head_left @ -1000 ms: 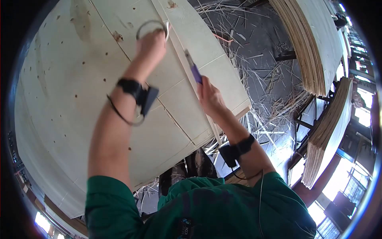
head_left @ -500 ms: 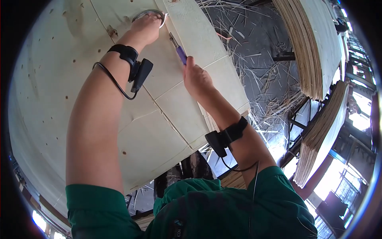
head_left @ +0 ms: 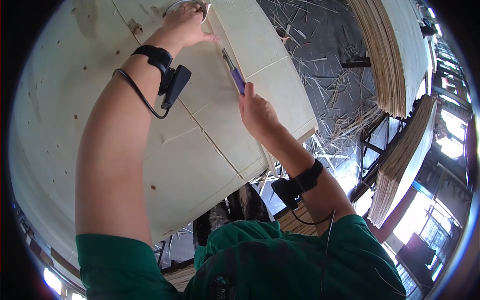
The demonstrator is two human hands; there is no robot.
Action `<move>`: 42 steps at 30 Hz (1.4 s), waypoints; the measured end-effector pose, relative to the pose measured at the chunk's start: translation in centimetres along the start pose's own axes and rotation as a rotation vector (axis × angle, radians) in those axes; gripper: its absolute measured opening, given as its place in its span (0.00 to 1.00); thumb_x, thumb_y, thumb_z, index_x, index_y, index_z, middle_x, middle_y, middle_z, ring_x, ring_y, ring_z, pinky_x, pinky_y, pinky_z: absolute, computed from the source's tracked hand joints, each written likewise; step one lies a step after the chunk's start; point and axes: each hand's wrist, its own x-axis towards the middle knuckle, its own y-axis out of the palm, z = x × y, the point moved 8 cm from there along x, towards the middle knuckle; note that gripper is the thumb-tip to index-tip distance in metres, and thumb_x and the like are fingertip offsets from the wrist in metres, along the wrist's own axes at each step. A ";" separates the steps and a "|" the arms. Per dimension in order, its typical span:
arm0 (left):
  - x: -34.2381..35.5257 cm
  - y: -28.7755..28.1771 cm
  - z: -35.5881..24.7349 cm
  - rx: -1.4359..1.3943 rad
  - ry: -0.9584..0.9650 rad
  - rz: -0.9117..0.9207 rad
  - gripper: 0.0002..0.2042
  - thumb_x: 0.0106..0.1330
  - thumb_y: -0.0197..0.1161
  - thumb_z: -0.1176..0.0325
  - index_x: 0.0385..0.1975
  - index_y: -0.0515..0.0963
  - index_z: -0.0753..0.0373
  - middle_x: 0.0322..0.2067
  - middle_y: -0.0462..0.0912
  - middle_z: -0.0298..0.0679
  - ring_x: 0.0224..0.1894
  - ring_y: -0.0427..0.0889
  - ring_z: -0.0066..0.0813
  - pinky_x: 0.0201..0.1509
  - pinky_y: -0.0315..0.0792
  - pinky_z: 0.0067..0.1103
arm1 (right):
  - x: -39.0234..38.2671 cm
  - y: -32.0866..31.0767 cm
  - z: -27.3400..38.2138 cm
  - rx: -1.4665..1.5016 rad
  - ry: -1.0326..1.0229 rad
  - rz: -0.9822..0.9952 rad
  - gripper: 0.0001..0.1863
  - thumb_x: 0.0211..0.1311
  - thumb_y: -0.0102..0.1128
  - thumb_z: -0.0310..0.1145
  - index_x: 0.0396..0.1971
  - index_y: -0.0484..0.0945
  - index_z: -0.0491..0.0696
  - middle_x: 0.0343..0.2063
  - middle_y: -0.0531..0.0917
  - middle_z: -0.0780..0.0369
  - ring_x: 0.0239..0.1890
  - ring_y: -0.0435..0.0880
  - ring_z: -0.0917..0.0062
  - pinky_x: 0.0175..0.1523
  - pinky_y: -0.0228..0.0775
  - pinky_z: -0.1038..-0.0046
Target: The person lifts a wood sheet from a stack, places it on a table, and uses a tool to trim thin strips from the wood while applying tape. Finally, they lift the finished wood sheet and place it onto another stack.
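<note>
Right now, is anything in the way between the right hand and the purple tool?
Nothing visible is: the right hand grips the purple-handled tool directly. The left hand has its thumb just past the metal tip, not between them.

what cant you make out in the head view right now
All in the head view:
Ring: near side covered by the left grip.
Purple-handled tool: handle's lower end hidden inside the right grip.
Wood surface: far end cut off by the top edge.
Windows at right: what lies beyond, lost in glare.
</note>
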 end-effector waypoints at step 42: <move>1.6 2.4 -0.1 0.279 0.137 -0.330 0.23 0.67 0.60 0.56 0.57 0.75 0.64 0.55 0.80 0.43 0.59 0.77 0.44 0.60 0.75 0.35 | -14.2 -0.7 -5.8 0.164 0.173 -0.405 0.15 0.64 0.64 0.44 0.42 0.77 0.50 0.30 0.83 0.58 0.31 0.85 0.59 0.32 0.76 0.60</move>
